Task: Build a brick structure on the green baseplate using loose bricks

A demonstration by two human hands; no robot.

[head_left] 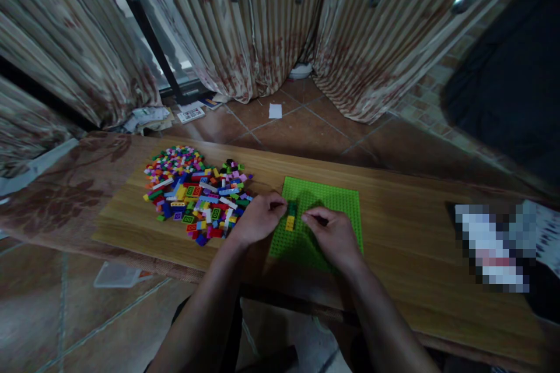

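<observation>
A green studded baseplate (pixel 332 201) lies on a wooden table (pixel 406 227). On its left part stand a dark green brick (pixel 291 208) and a yellow brick (pixel 290 222), one behind the other. My left hand (pixel 258 220) rests at the plate's left edge, fingers curled and pinching at the dark green brick. My right hand (pixel 335 238) lies on the plate just right of the bricks, fingers drawn together toward them; what they hold, if anything, is hidden. A heap of small bricks in many colours (pixel 195 193) lies to the left of my left hand.
A blurred-out object (pixel 494 245) lies at the table's right end. Striped flowered curtains (pixel 245 17) hang behind the table above a brown tiled floor (pixel 301 128) with paper scraps (pixel 275 111). A clear plastic lid (pixel 117 275) lies on the floor at lower left.
</observation>
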